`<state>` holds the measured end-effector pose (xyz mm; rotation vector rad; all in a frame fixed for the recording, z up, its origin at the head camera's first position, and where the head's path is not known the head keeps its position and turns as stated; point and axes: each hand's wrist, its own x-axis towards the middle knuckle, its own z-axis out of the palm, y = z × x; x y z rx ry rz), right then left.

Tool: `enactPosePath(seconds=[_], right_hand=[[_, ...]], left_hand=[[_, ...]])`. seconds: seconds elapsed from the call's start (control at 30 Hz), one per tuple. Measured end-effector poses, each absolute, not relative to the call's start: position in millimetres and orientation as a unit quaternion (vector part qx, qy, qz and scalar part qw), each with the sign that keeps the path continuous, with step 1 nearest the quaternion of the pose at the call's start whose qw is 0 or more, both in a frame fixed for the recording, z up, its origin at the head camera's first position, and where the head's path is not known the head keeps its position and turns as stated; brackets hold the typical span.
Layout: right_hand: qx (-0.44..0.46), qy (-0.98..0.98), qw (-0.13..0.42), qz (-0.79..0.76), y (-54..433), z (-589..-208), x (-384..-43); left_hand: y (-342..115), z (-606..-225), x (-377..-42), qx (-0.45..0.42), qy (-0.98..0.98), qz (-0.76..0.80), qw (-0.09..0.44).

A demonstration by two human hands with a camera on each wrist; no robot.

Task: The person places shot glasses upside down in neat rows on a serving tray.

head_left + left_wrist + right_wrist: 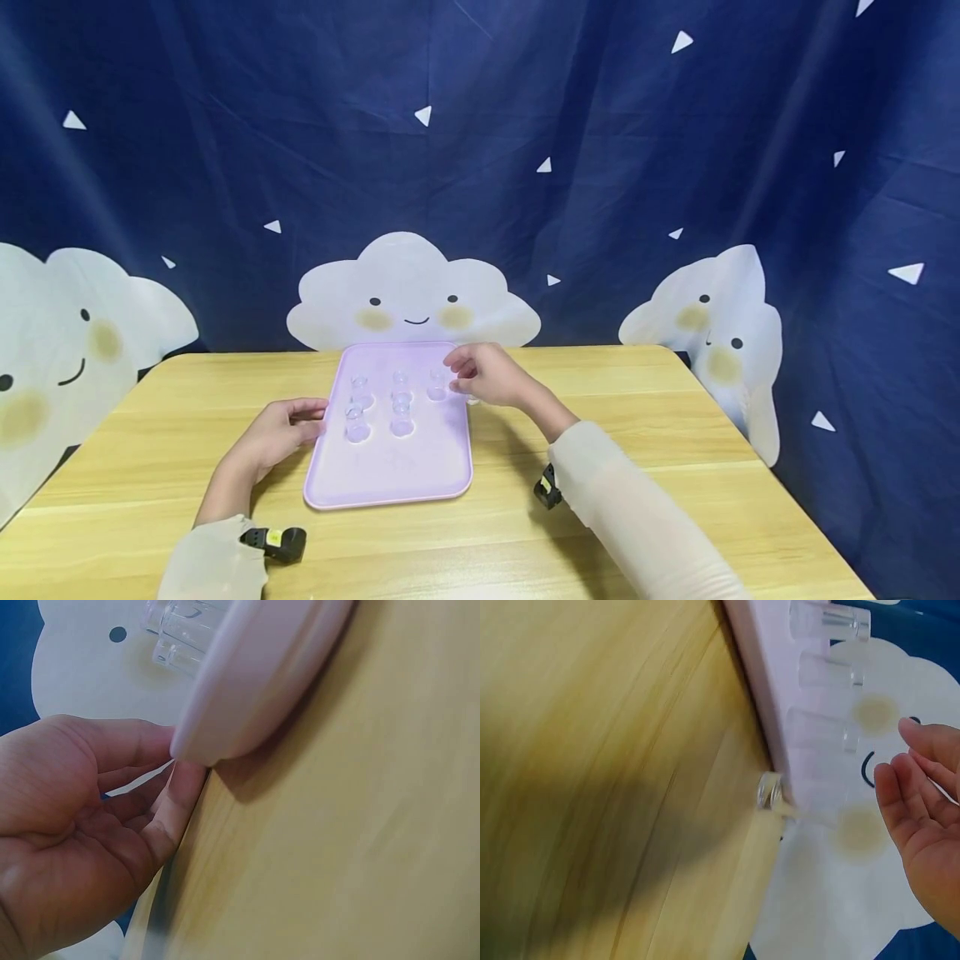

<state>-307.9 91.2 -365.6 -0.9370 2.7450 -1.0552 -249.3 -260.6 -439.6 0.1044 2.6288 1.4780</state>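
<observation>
On the lilac tray (386, 479) stand several small clear glass bottles, among them one at the front left (357, 429), one at the front middle (402, 421) and one at the back right (437, 385). At the tray's left edge, my left hand (273, 433) touches the rim with fingertips and thumb, as the left wrist view also shows. Over the right edge hovers my right hand (491, 377), fingers loosely bent, beside the back right bottle. The right wrist view shows nothing in its grasp. Another clear glass piece (770, 791) is on the table just outside the tray, partly blurred.
The wooden table (562, 533) runs back to a dark blue curtain (480, 125) with white clouds and triangles. A black wrist camera (276, 543) sits on the left sleeve, and another (547, 487) on the right.
</observation>
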Motion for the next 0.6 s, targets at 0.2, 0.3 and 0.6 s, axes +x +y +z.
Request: enactPosePath(seconds=[0.2,0.3,0.6], right_hand=[[-0.302,0.893,-0.006,-0.333,106,-370,-312],[-0.291,0.896,-0.010,-0.336,113,-373,-314],[-0.268,0.901,-0.002,-0.341,131,-390,-322]], left_hand=[[-261,-441,-249,0.037,0.867,0.493,0.062],[-261,-442,-249,0.038,0.865,0.497,0.063],[-261,-440,-248,0.036,0.870,0.488,0.058]])
